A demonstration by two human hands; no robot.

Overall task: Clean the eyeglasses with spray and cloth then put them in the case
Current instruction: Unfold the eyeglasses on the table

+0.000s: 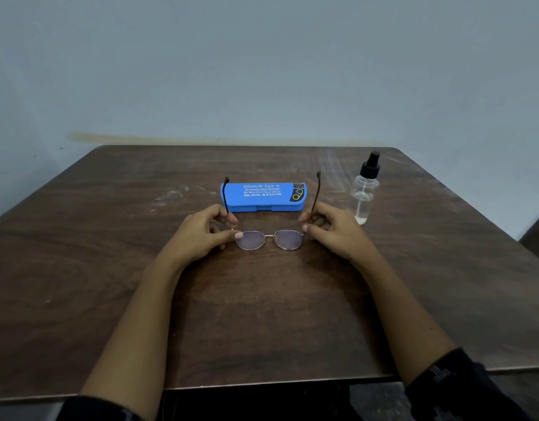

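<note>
Brown table (110, 268); left hand (198, 235) and right hand (332, 230) at centre, fingers curled. Closed blue case (263, 197) just beyond; spray bottle (364, 189) far right. Eyeglasses (269, 238), temples unfolded, pinched at both hinges. Seemingly pre-spray: next calls for freeing one hand for the bottle.

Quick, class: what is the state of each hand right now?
Left hand: closed, pinching the eyeglasses at their left corner.
Right hand: closed, pinching the same eyeglasses at their right corner.
</note>
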